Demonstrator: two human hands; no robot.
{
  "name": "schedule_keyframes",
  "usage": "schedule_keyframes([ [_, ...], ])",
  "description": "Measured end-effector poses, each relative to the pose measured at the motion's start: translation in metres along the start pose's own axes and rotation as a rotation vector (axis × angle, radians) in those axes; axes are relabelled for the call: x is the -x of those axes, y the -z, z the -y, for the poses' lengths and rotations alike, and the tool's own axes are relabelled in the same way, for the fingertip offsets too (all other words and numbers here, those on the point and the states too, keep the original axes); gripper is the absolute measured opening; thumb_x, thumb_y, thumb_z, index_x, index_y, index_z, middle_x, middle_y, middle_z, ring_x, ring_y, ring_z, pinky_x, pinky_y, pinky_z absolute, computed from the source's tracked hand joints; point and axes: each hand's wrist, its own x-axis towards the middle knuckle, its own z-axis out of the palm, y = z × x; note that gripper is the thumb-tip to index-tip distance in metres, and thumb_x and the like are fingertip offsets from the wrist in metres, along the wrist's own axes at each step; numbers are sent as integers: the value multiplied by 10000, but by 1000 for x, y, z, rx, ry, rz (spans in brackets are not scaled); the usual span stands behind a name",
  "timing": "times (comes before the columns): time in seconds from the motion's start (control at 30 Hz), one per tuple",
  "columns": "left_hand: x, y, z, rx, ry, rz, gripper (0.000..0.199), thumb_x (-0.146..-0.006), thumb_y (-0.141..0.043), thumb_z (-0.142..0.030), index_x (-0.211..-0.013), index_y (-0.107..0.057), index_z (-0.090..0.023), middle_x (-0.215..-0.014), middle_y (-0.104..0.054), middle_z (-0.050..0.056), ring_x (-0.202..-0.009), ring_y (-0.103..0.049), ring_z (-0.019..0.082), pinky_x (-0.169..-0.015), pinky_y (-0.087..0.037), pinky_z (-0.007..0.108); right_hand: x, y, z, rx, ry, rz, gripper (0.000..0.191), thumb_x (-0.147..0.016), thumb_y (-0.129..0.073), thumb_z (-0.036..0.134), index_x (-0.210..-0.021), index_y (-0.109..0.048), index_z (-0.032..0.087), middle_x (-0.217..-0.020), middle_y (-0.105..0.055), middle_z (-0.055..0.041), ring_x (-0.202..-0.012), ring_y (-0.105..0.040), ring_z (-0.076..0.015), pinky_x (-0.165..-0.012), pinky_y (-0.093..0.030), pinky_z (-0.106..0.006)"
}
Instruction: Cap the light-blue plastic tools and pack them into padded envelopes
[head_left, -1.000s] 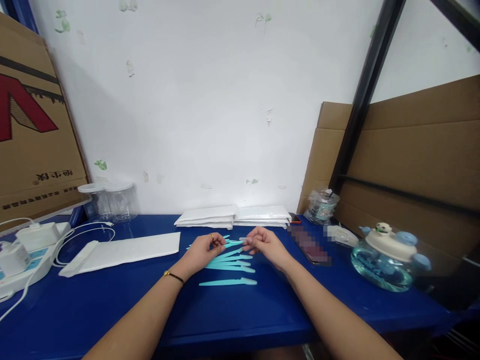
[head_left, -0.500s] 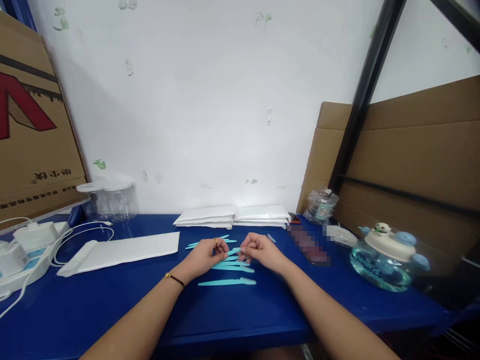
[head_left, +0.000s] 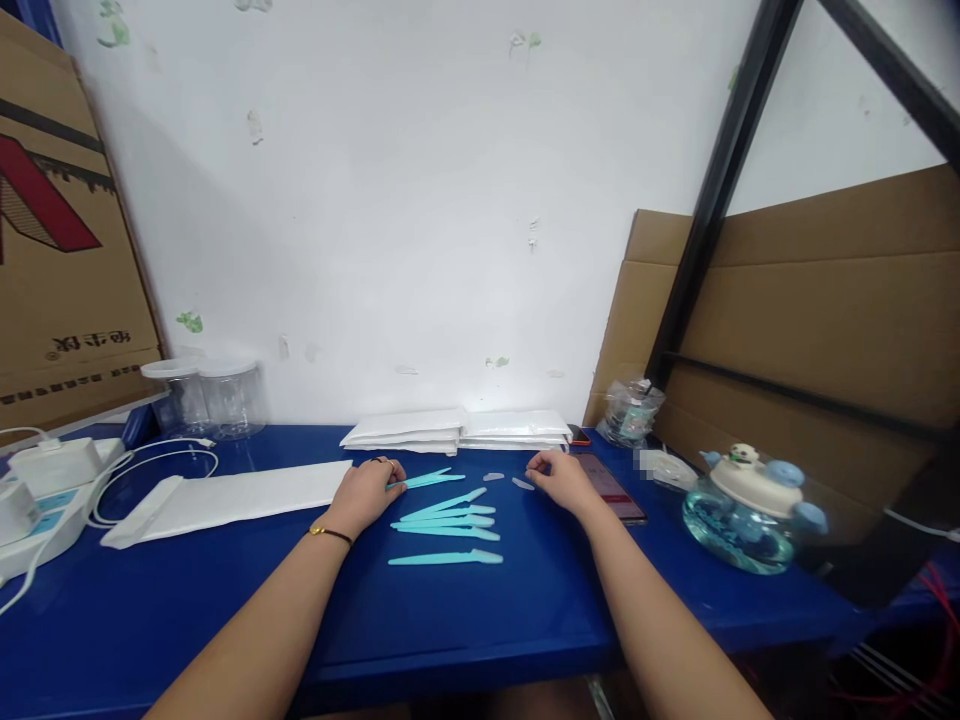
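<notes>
Several turquoise eyebrow razors (head_left: 444,560) lie on the blue table, most fanned out in the middle. My left hand (head_left: 371,492) is closed around the handle ends of the farther razors (head_left: 435,479); its fingers partly hide them. My right hand (head_left: 561,478) rests to the right, thumb and fingertips drawn together at the tabletop. Beside those fingertips lies a small clear blade cap (head_left: 523,484), with another clear cap (head_left: 493,477) farther left. Whatever the right fingertips pinch, if anything, is too small to make out.
White packets (head_left: 405,430) are stacked against the wall. A long white packet (head_left: 247,495) lies left, near a power strip (head_left: 67,520) and clear jars (head_left: 229,400). To the right are a phone (head_left: 600,480), a wrapped cup (head_left: 634,410) and a glass teapot (head_left: 739,525).
My hands have parted: the left went left to the farther razors, the right moved right beside the caps. The razor held between them has left the right hand. Two caps now show.
</notes>
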Motion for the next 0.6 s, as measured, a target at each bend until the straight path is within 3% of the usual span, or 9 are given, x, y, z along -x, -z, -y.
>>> schedule_keyframes([
  [0.23,0,2,-5,23,-30,-24,161,-806,-495,-308,-812,-640,-239,-885,-671,29,-813,-598,208,-675,-376,272,5,-16,12,41,28,92,73,-691,-646,236,-639,-633,186,-764,-612,-52,-682,-561,-172,-616,-393,-260],
  [0.37,2,4,-8,112,-32,-59,209,-838,-438,-339,-850,-620,-237,-861,-675,22,-788,-599,200,-671,-378,266,6,-15,18,13,45,72,94,-787,-555,254,-730,-605,199,-735,-623,-30,-652,-557,-152,-602,-382,-247],
  [0.47,3,3,-11,235,-18,-56,244,-858,-393,-383,-885,-583,-232,-767,-657,7,-699,-586,182,-623,-373,251,7,-14,25,-180,47,70,140,-837,-495,305,-810,-591,206,-690,-631,2,-547,-544,-125,-555,-398,-239],
  [0.6,4,0,-15,416,-50,-10,297,-852,-381,-450,-876,-561,-215,-741,-638,-6,-654,-557,160,-595,-375,234,9,-15,35,-590,54,69,194,-726,-659,364,-783,-635,180,-641,-634,5,-573,-579,-136,-584,-444,-253],
])
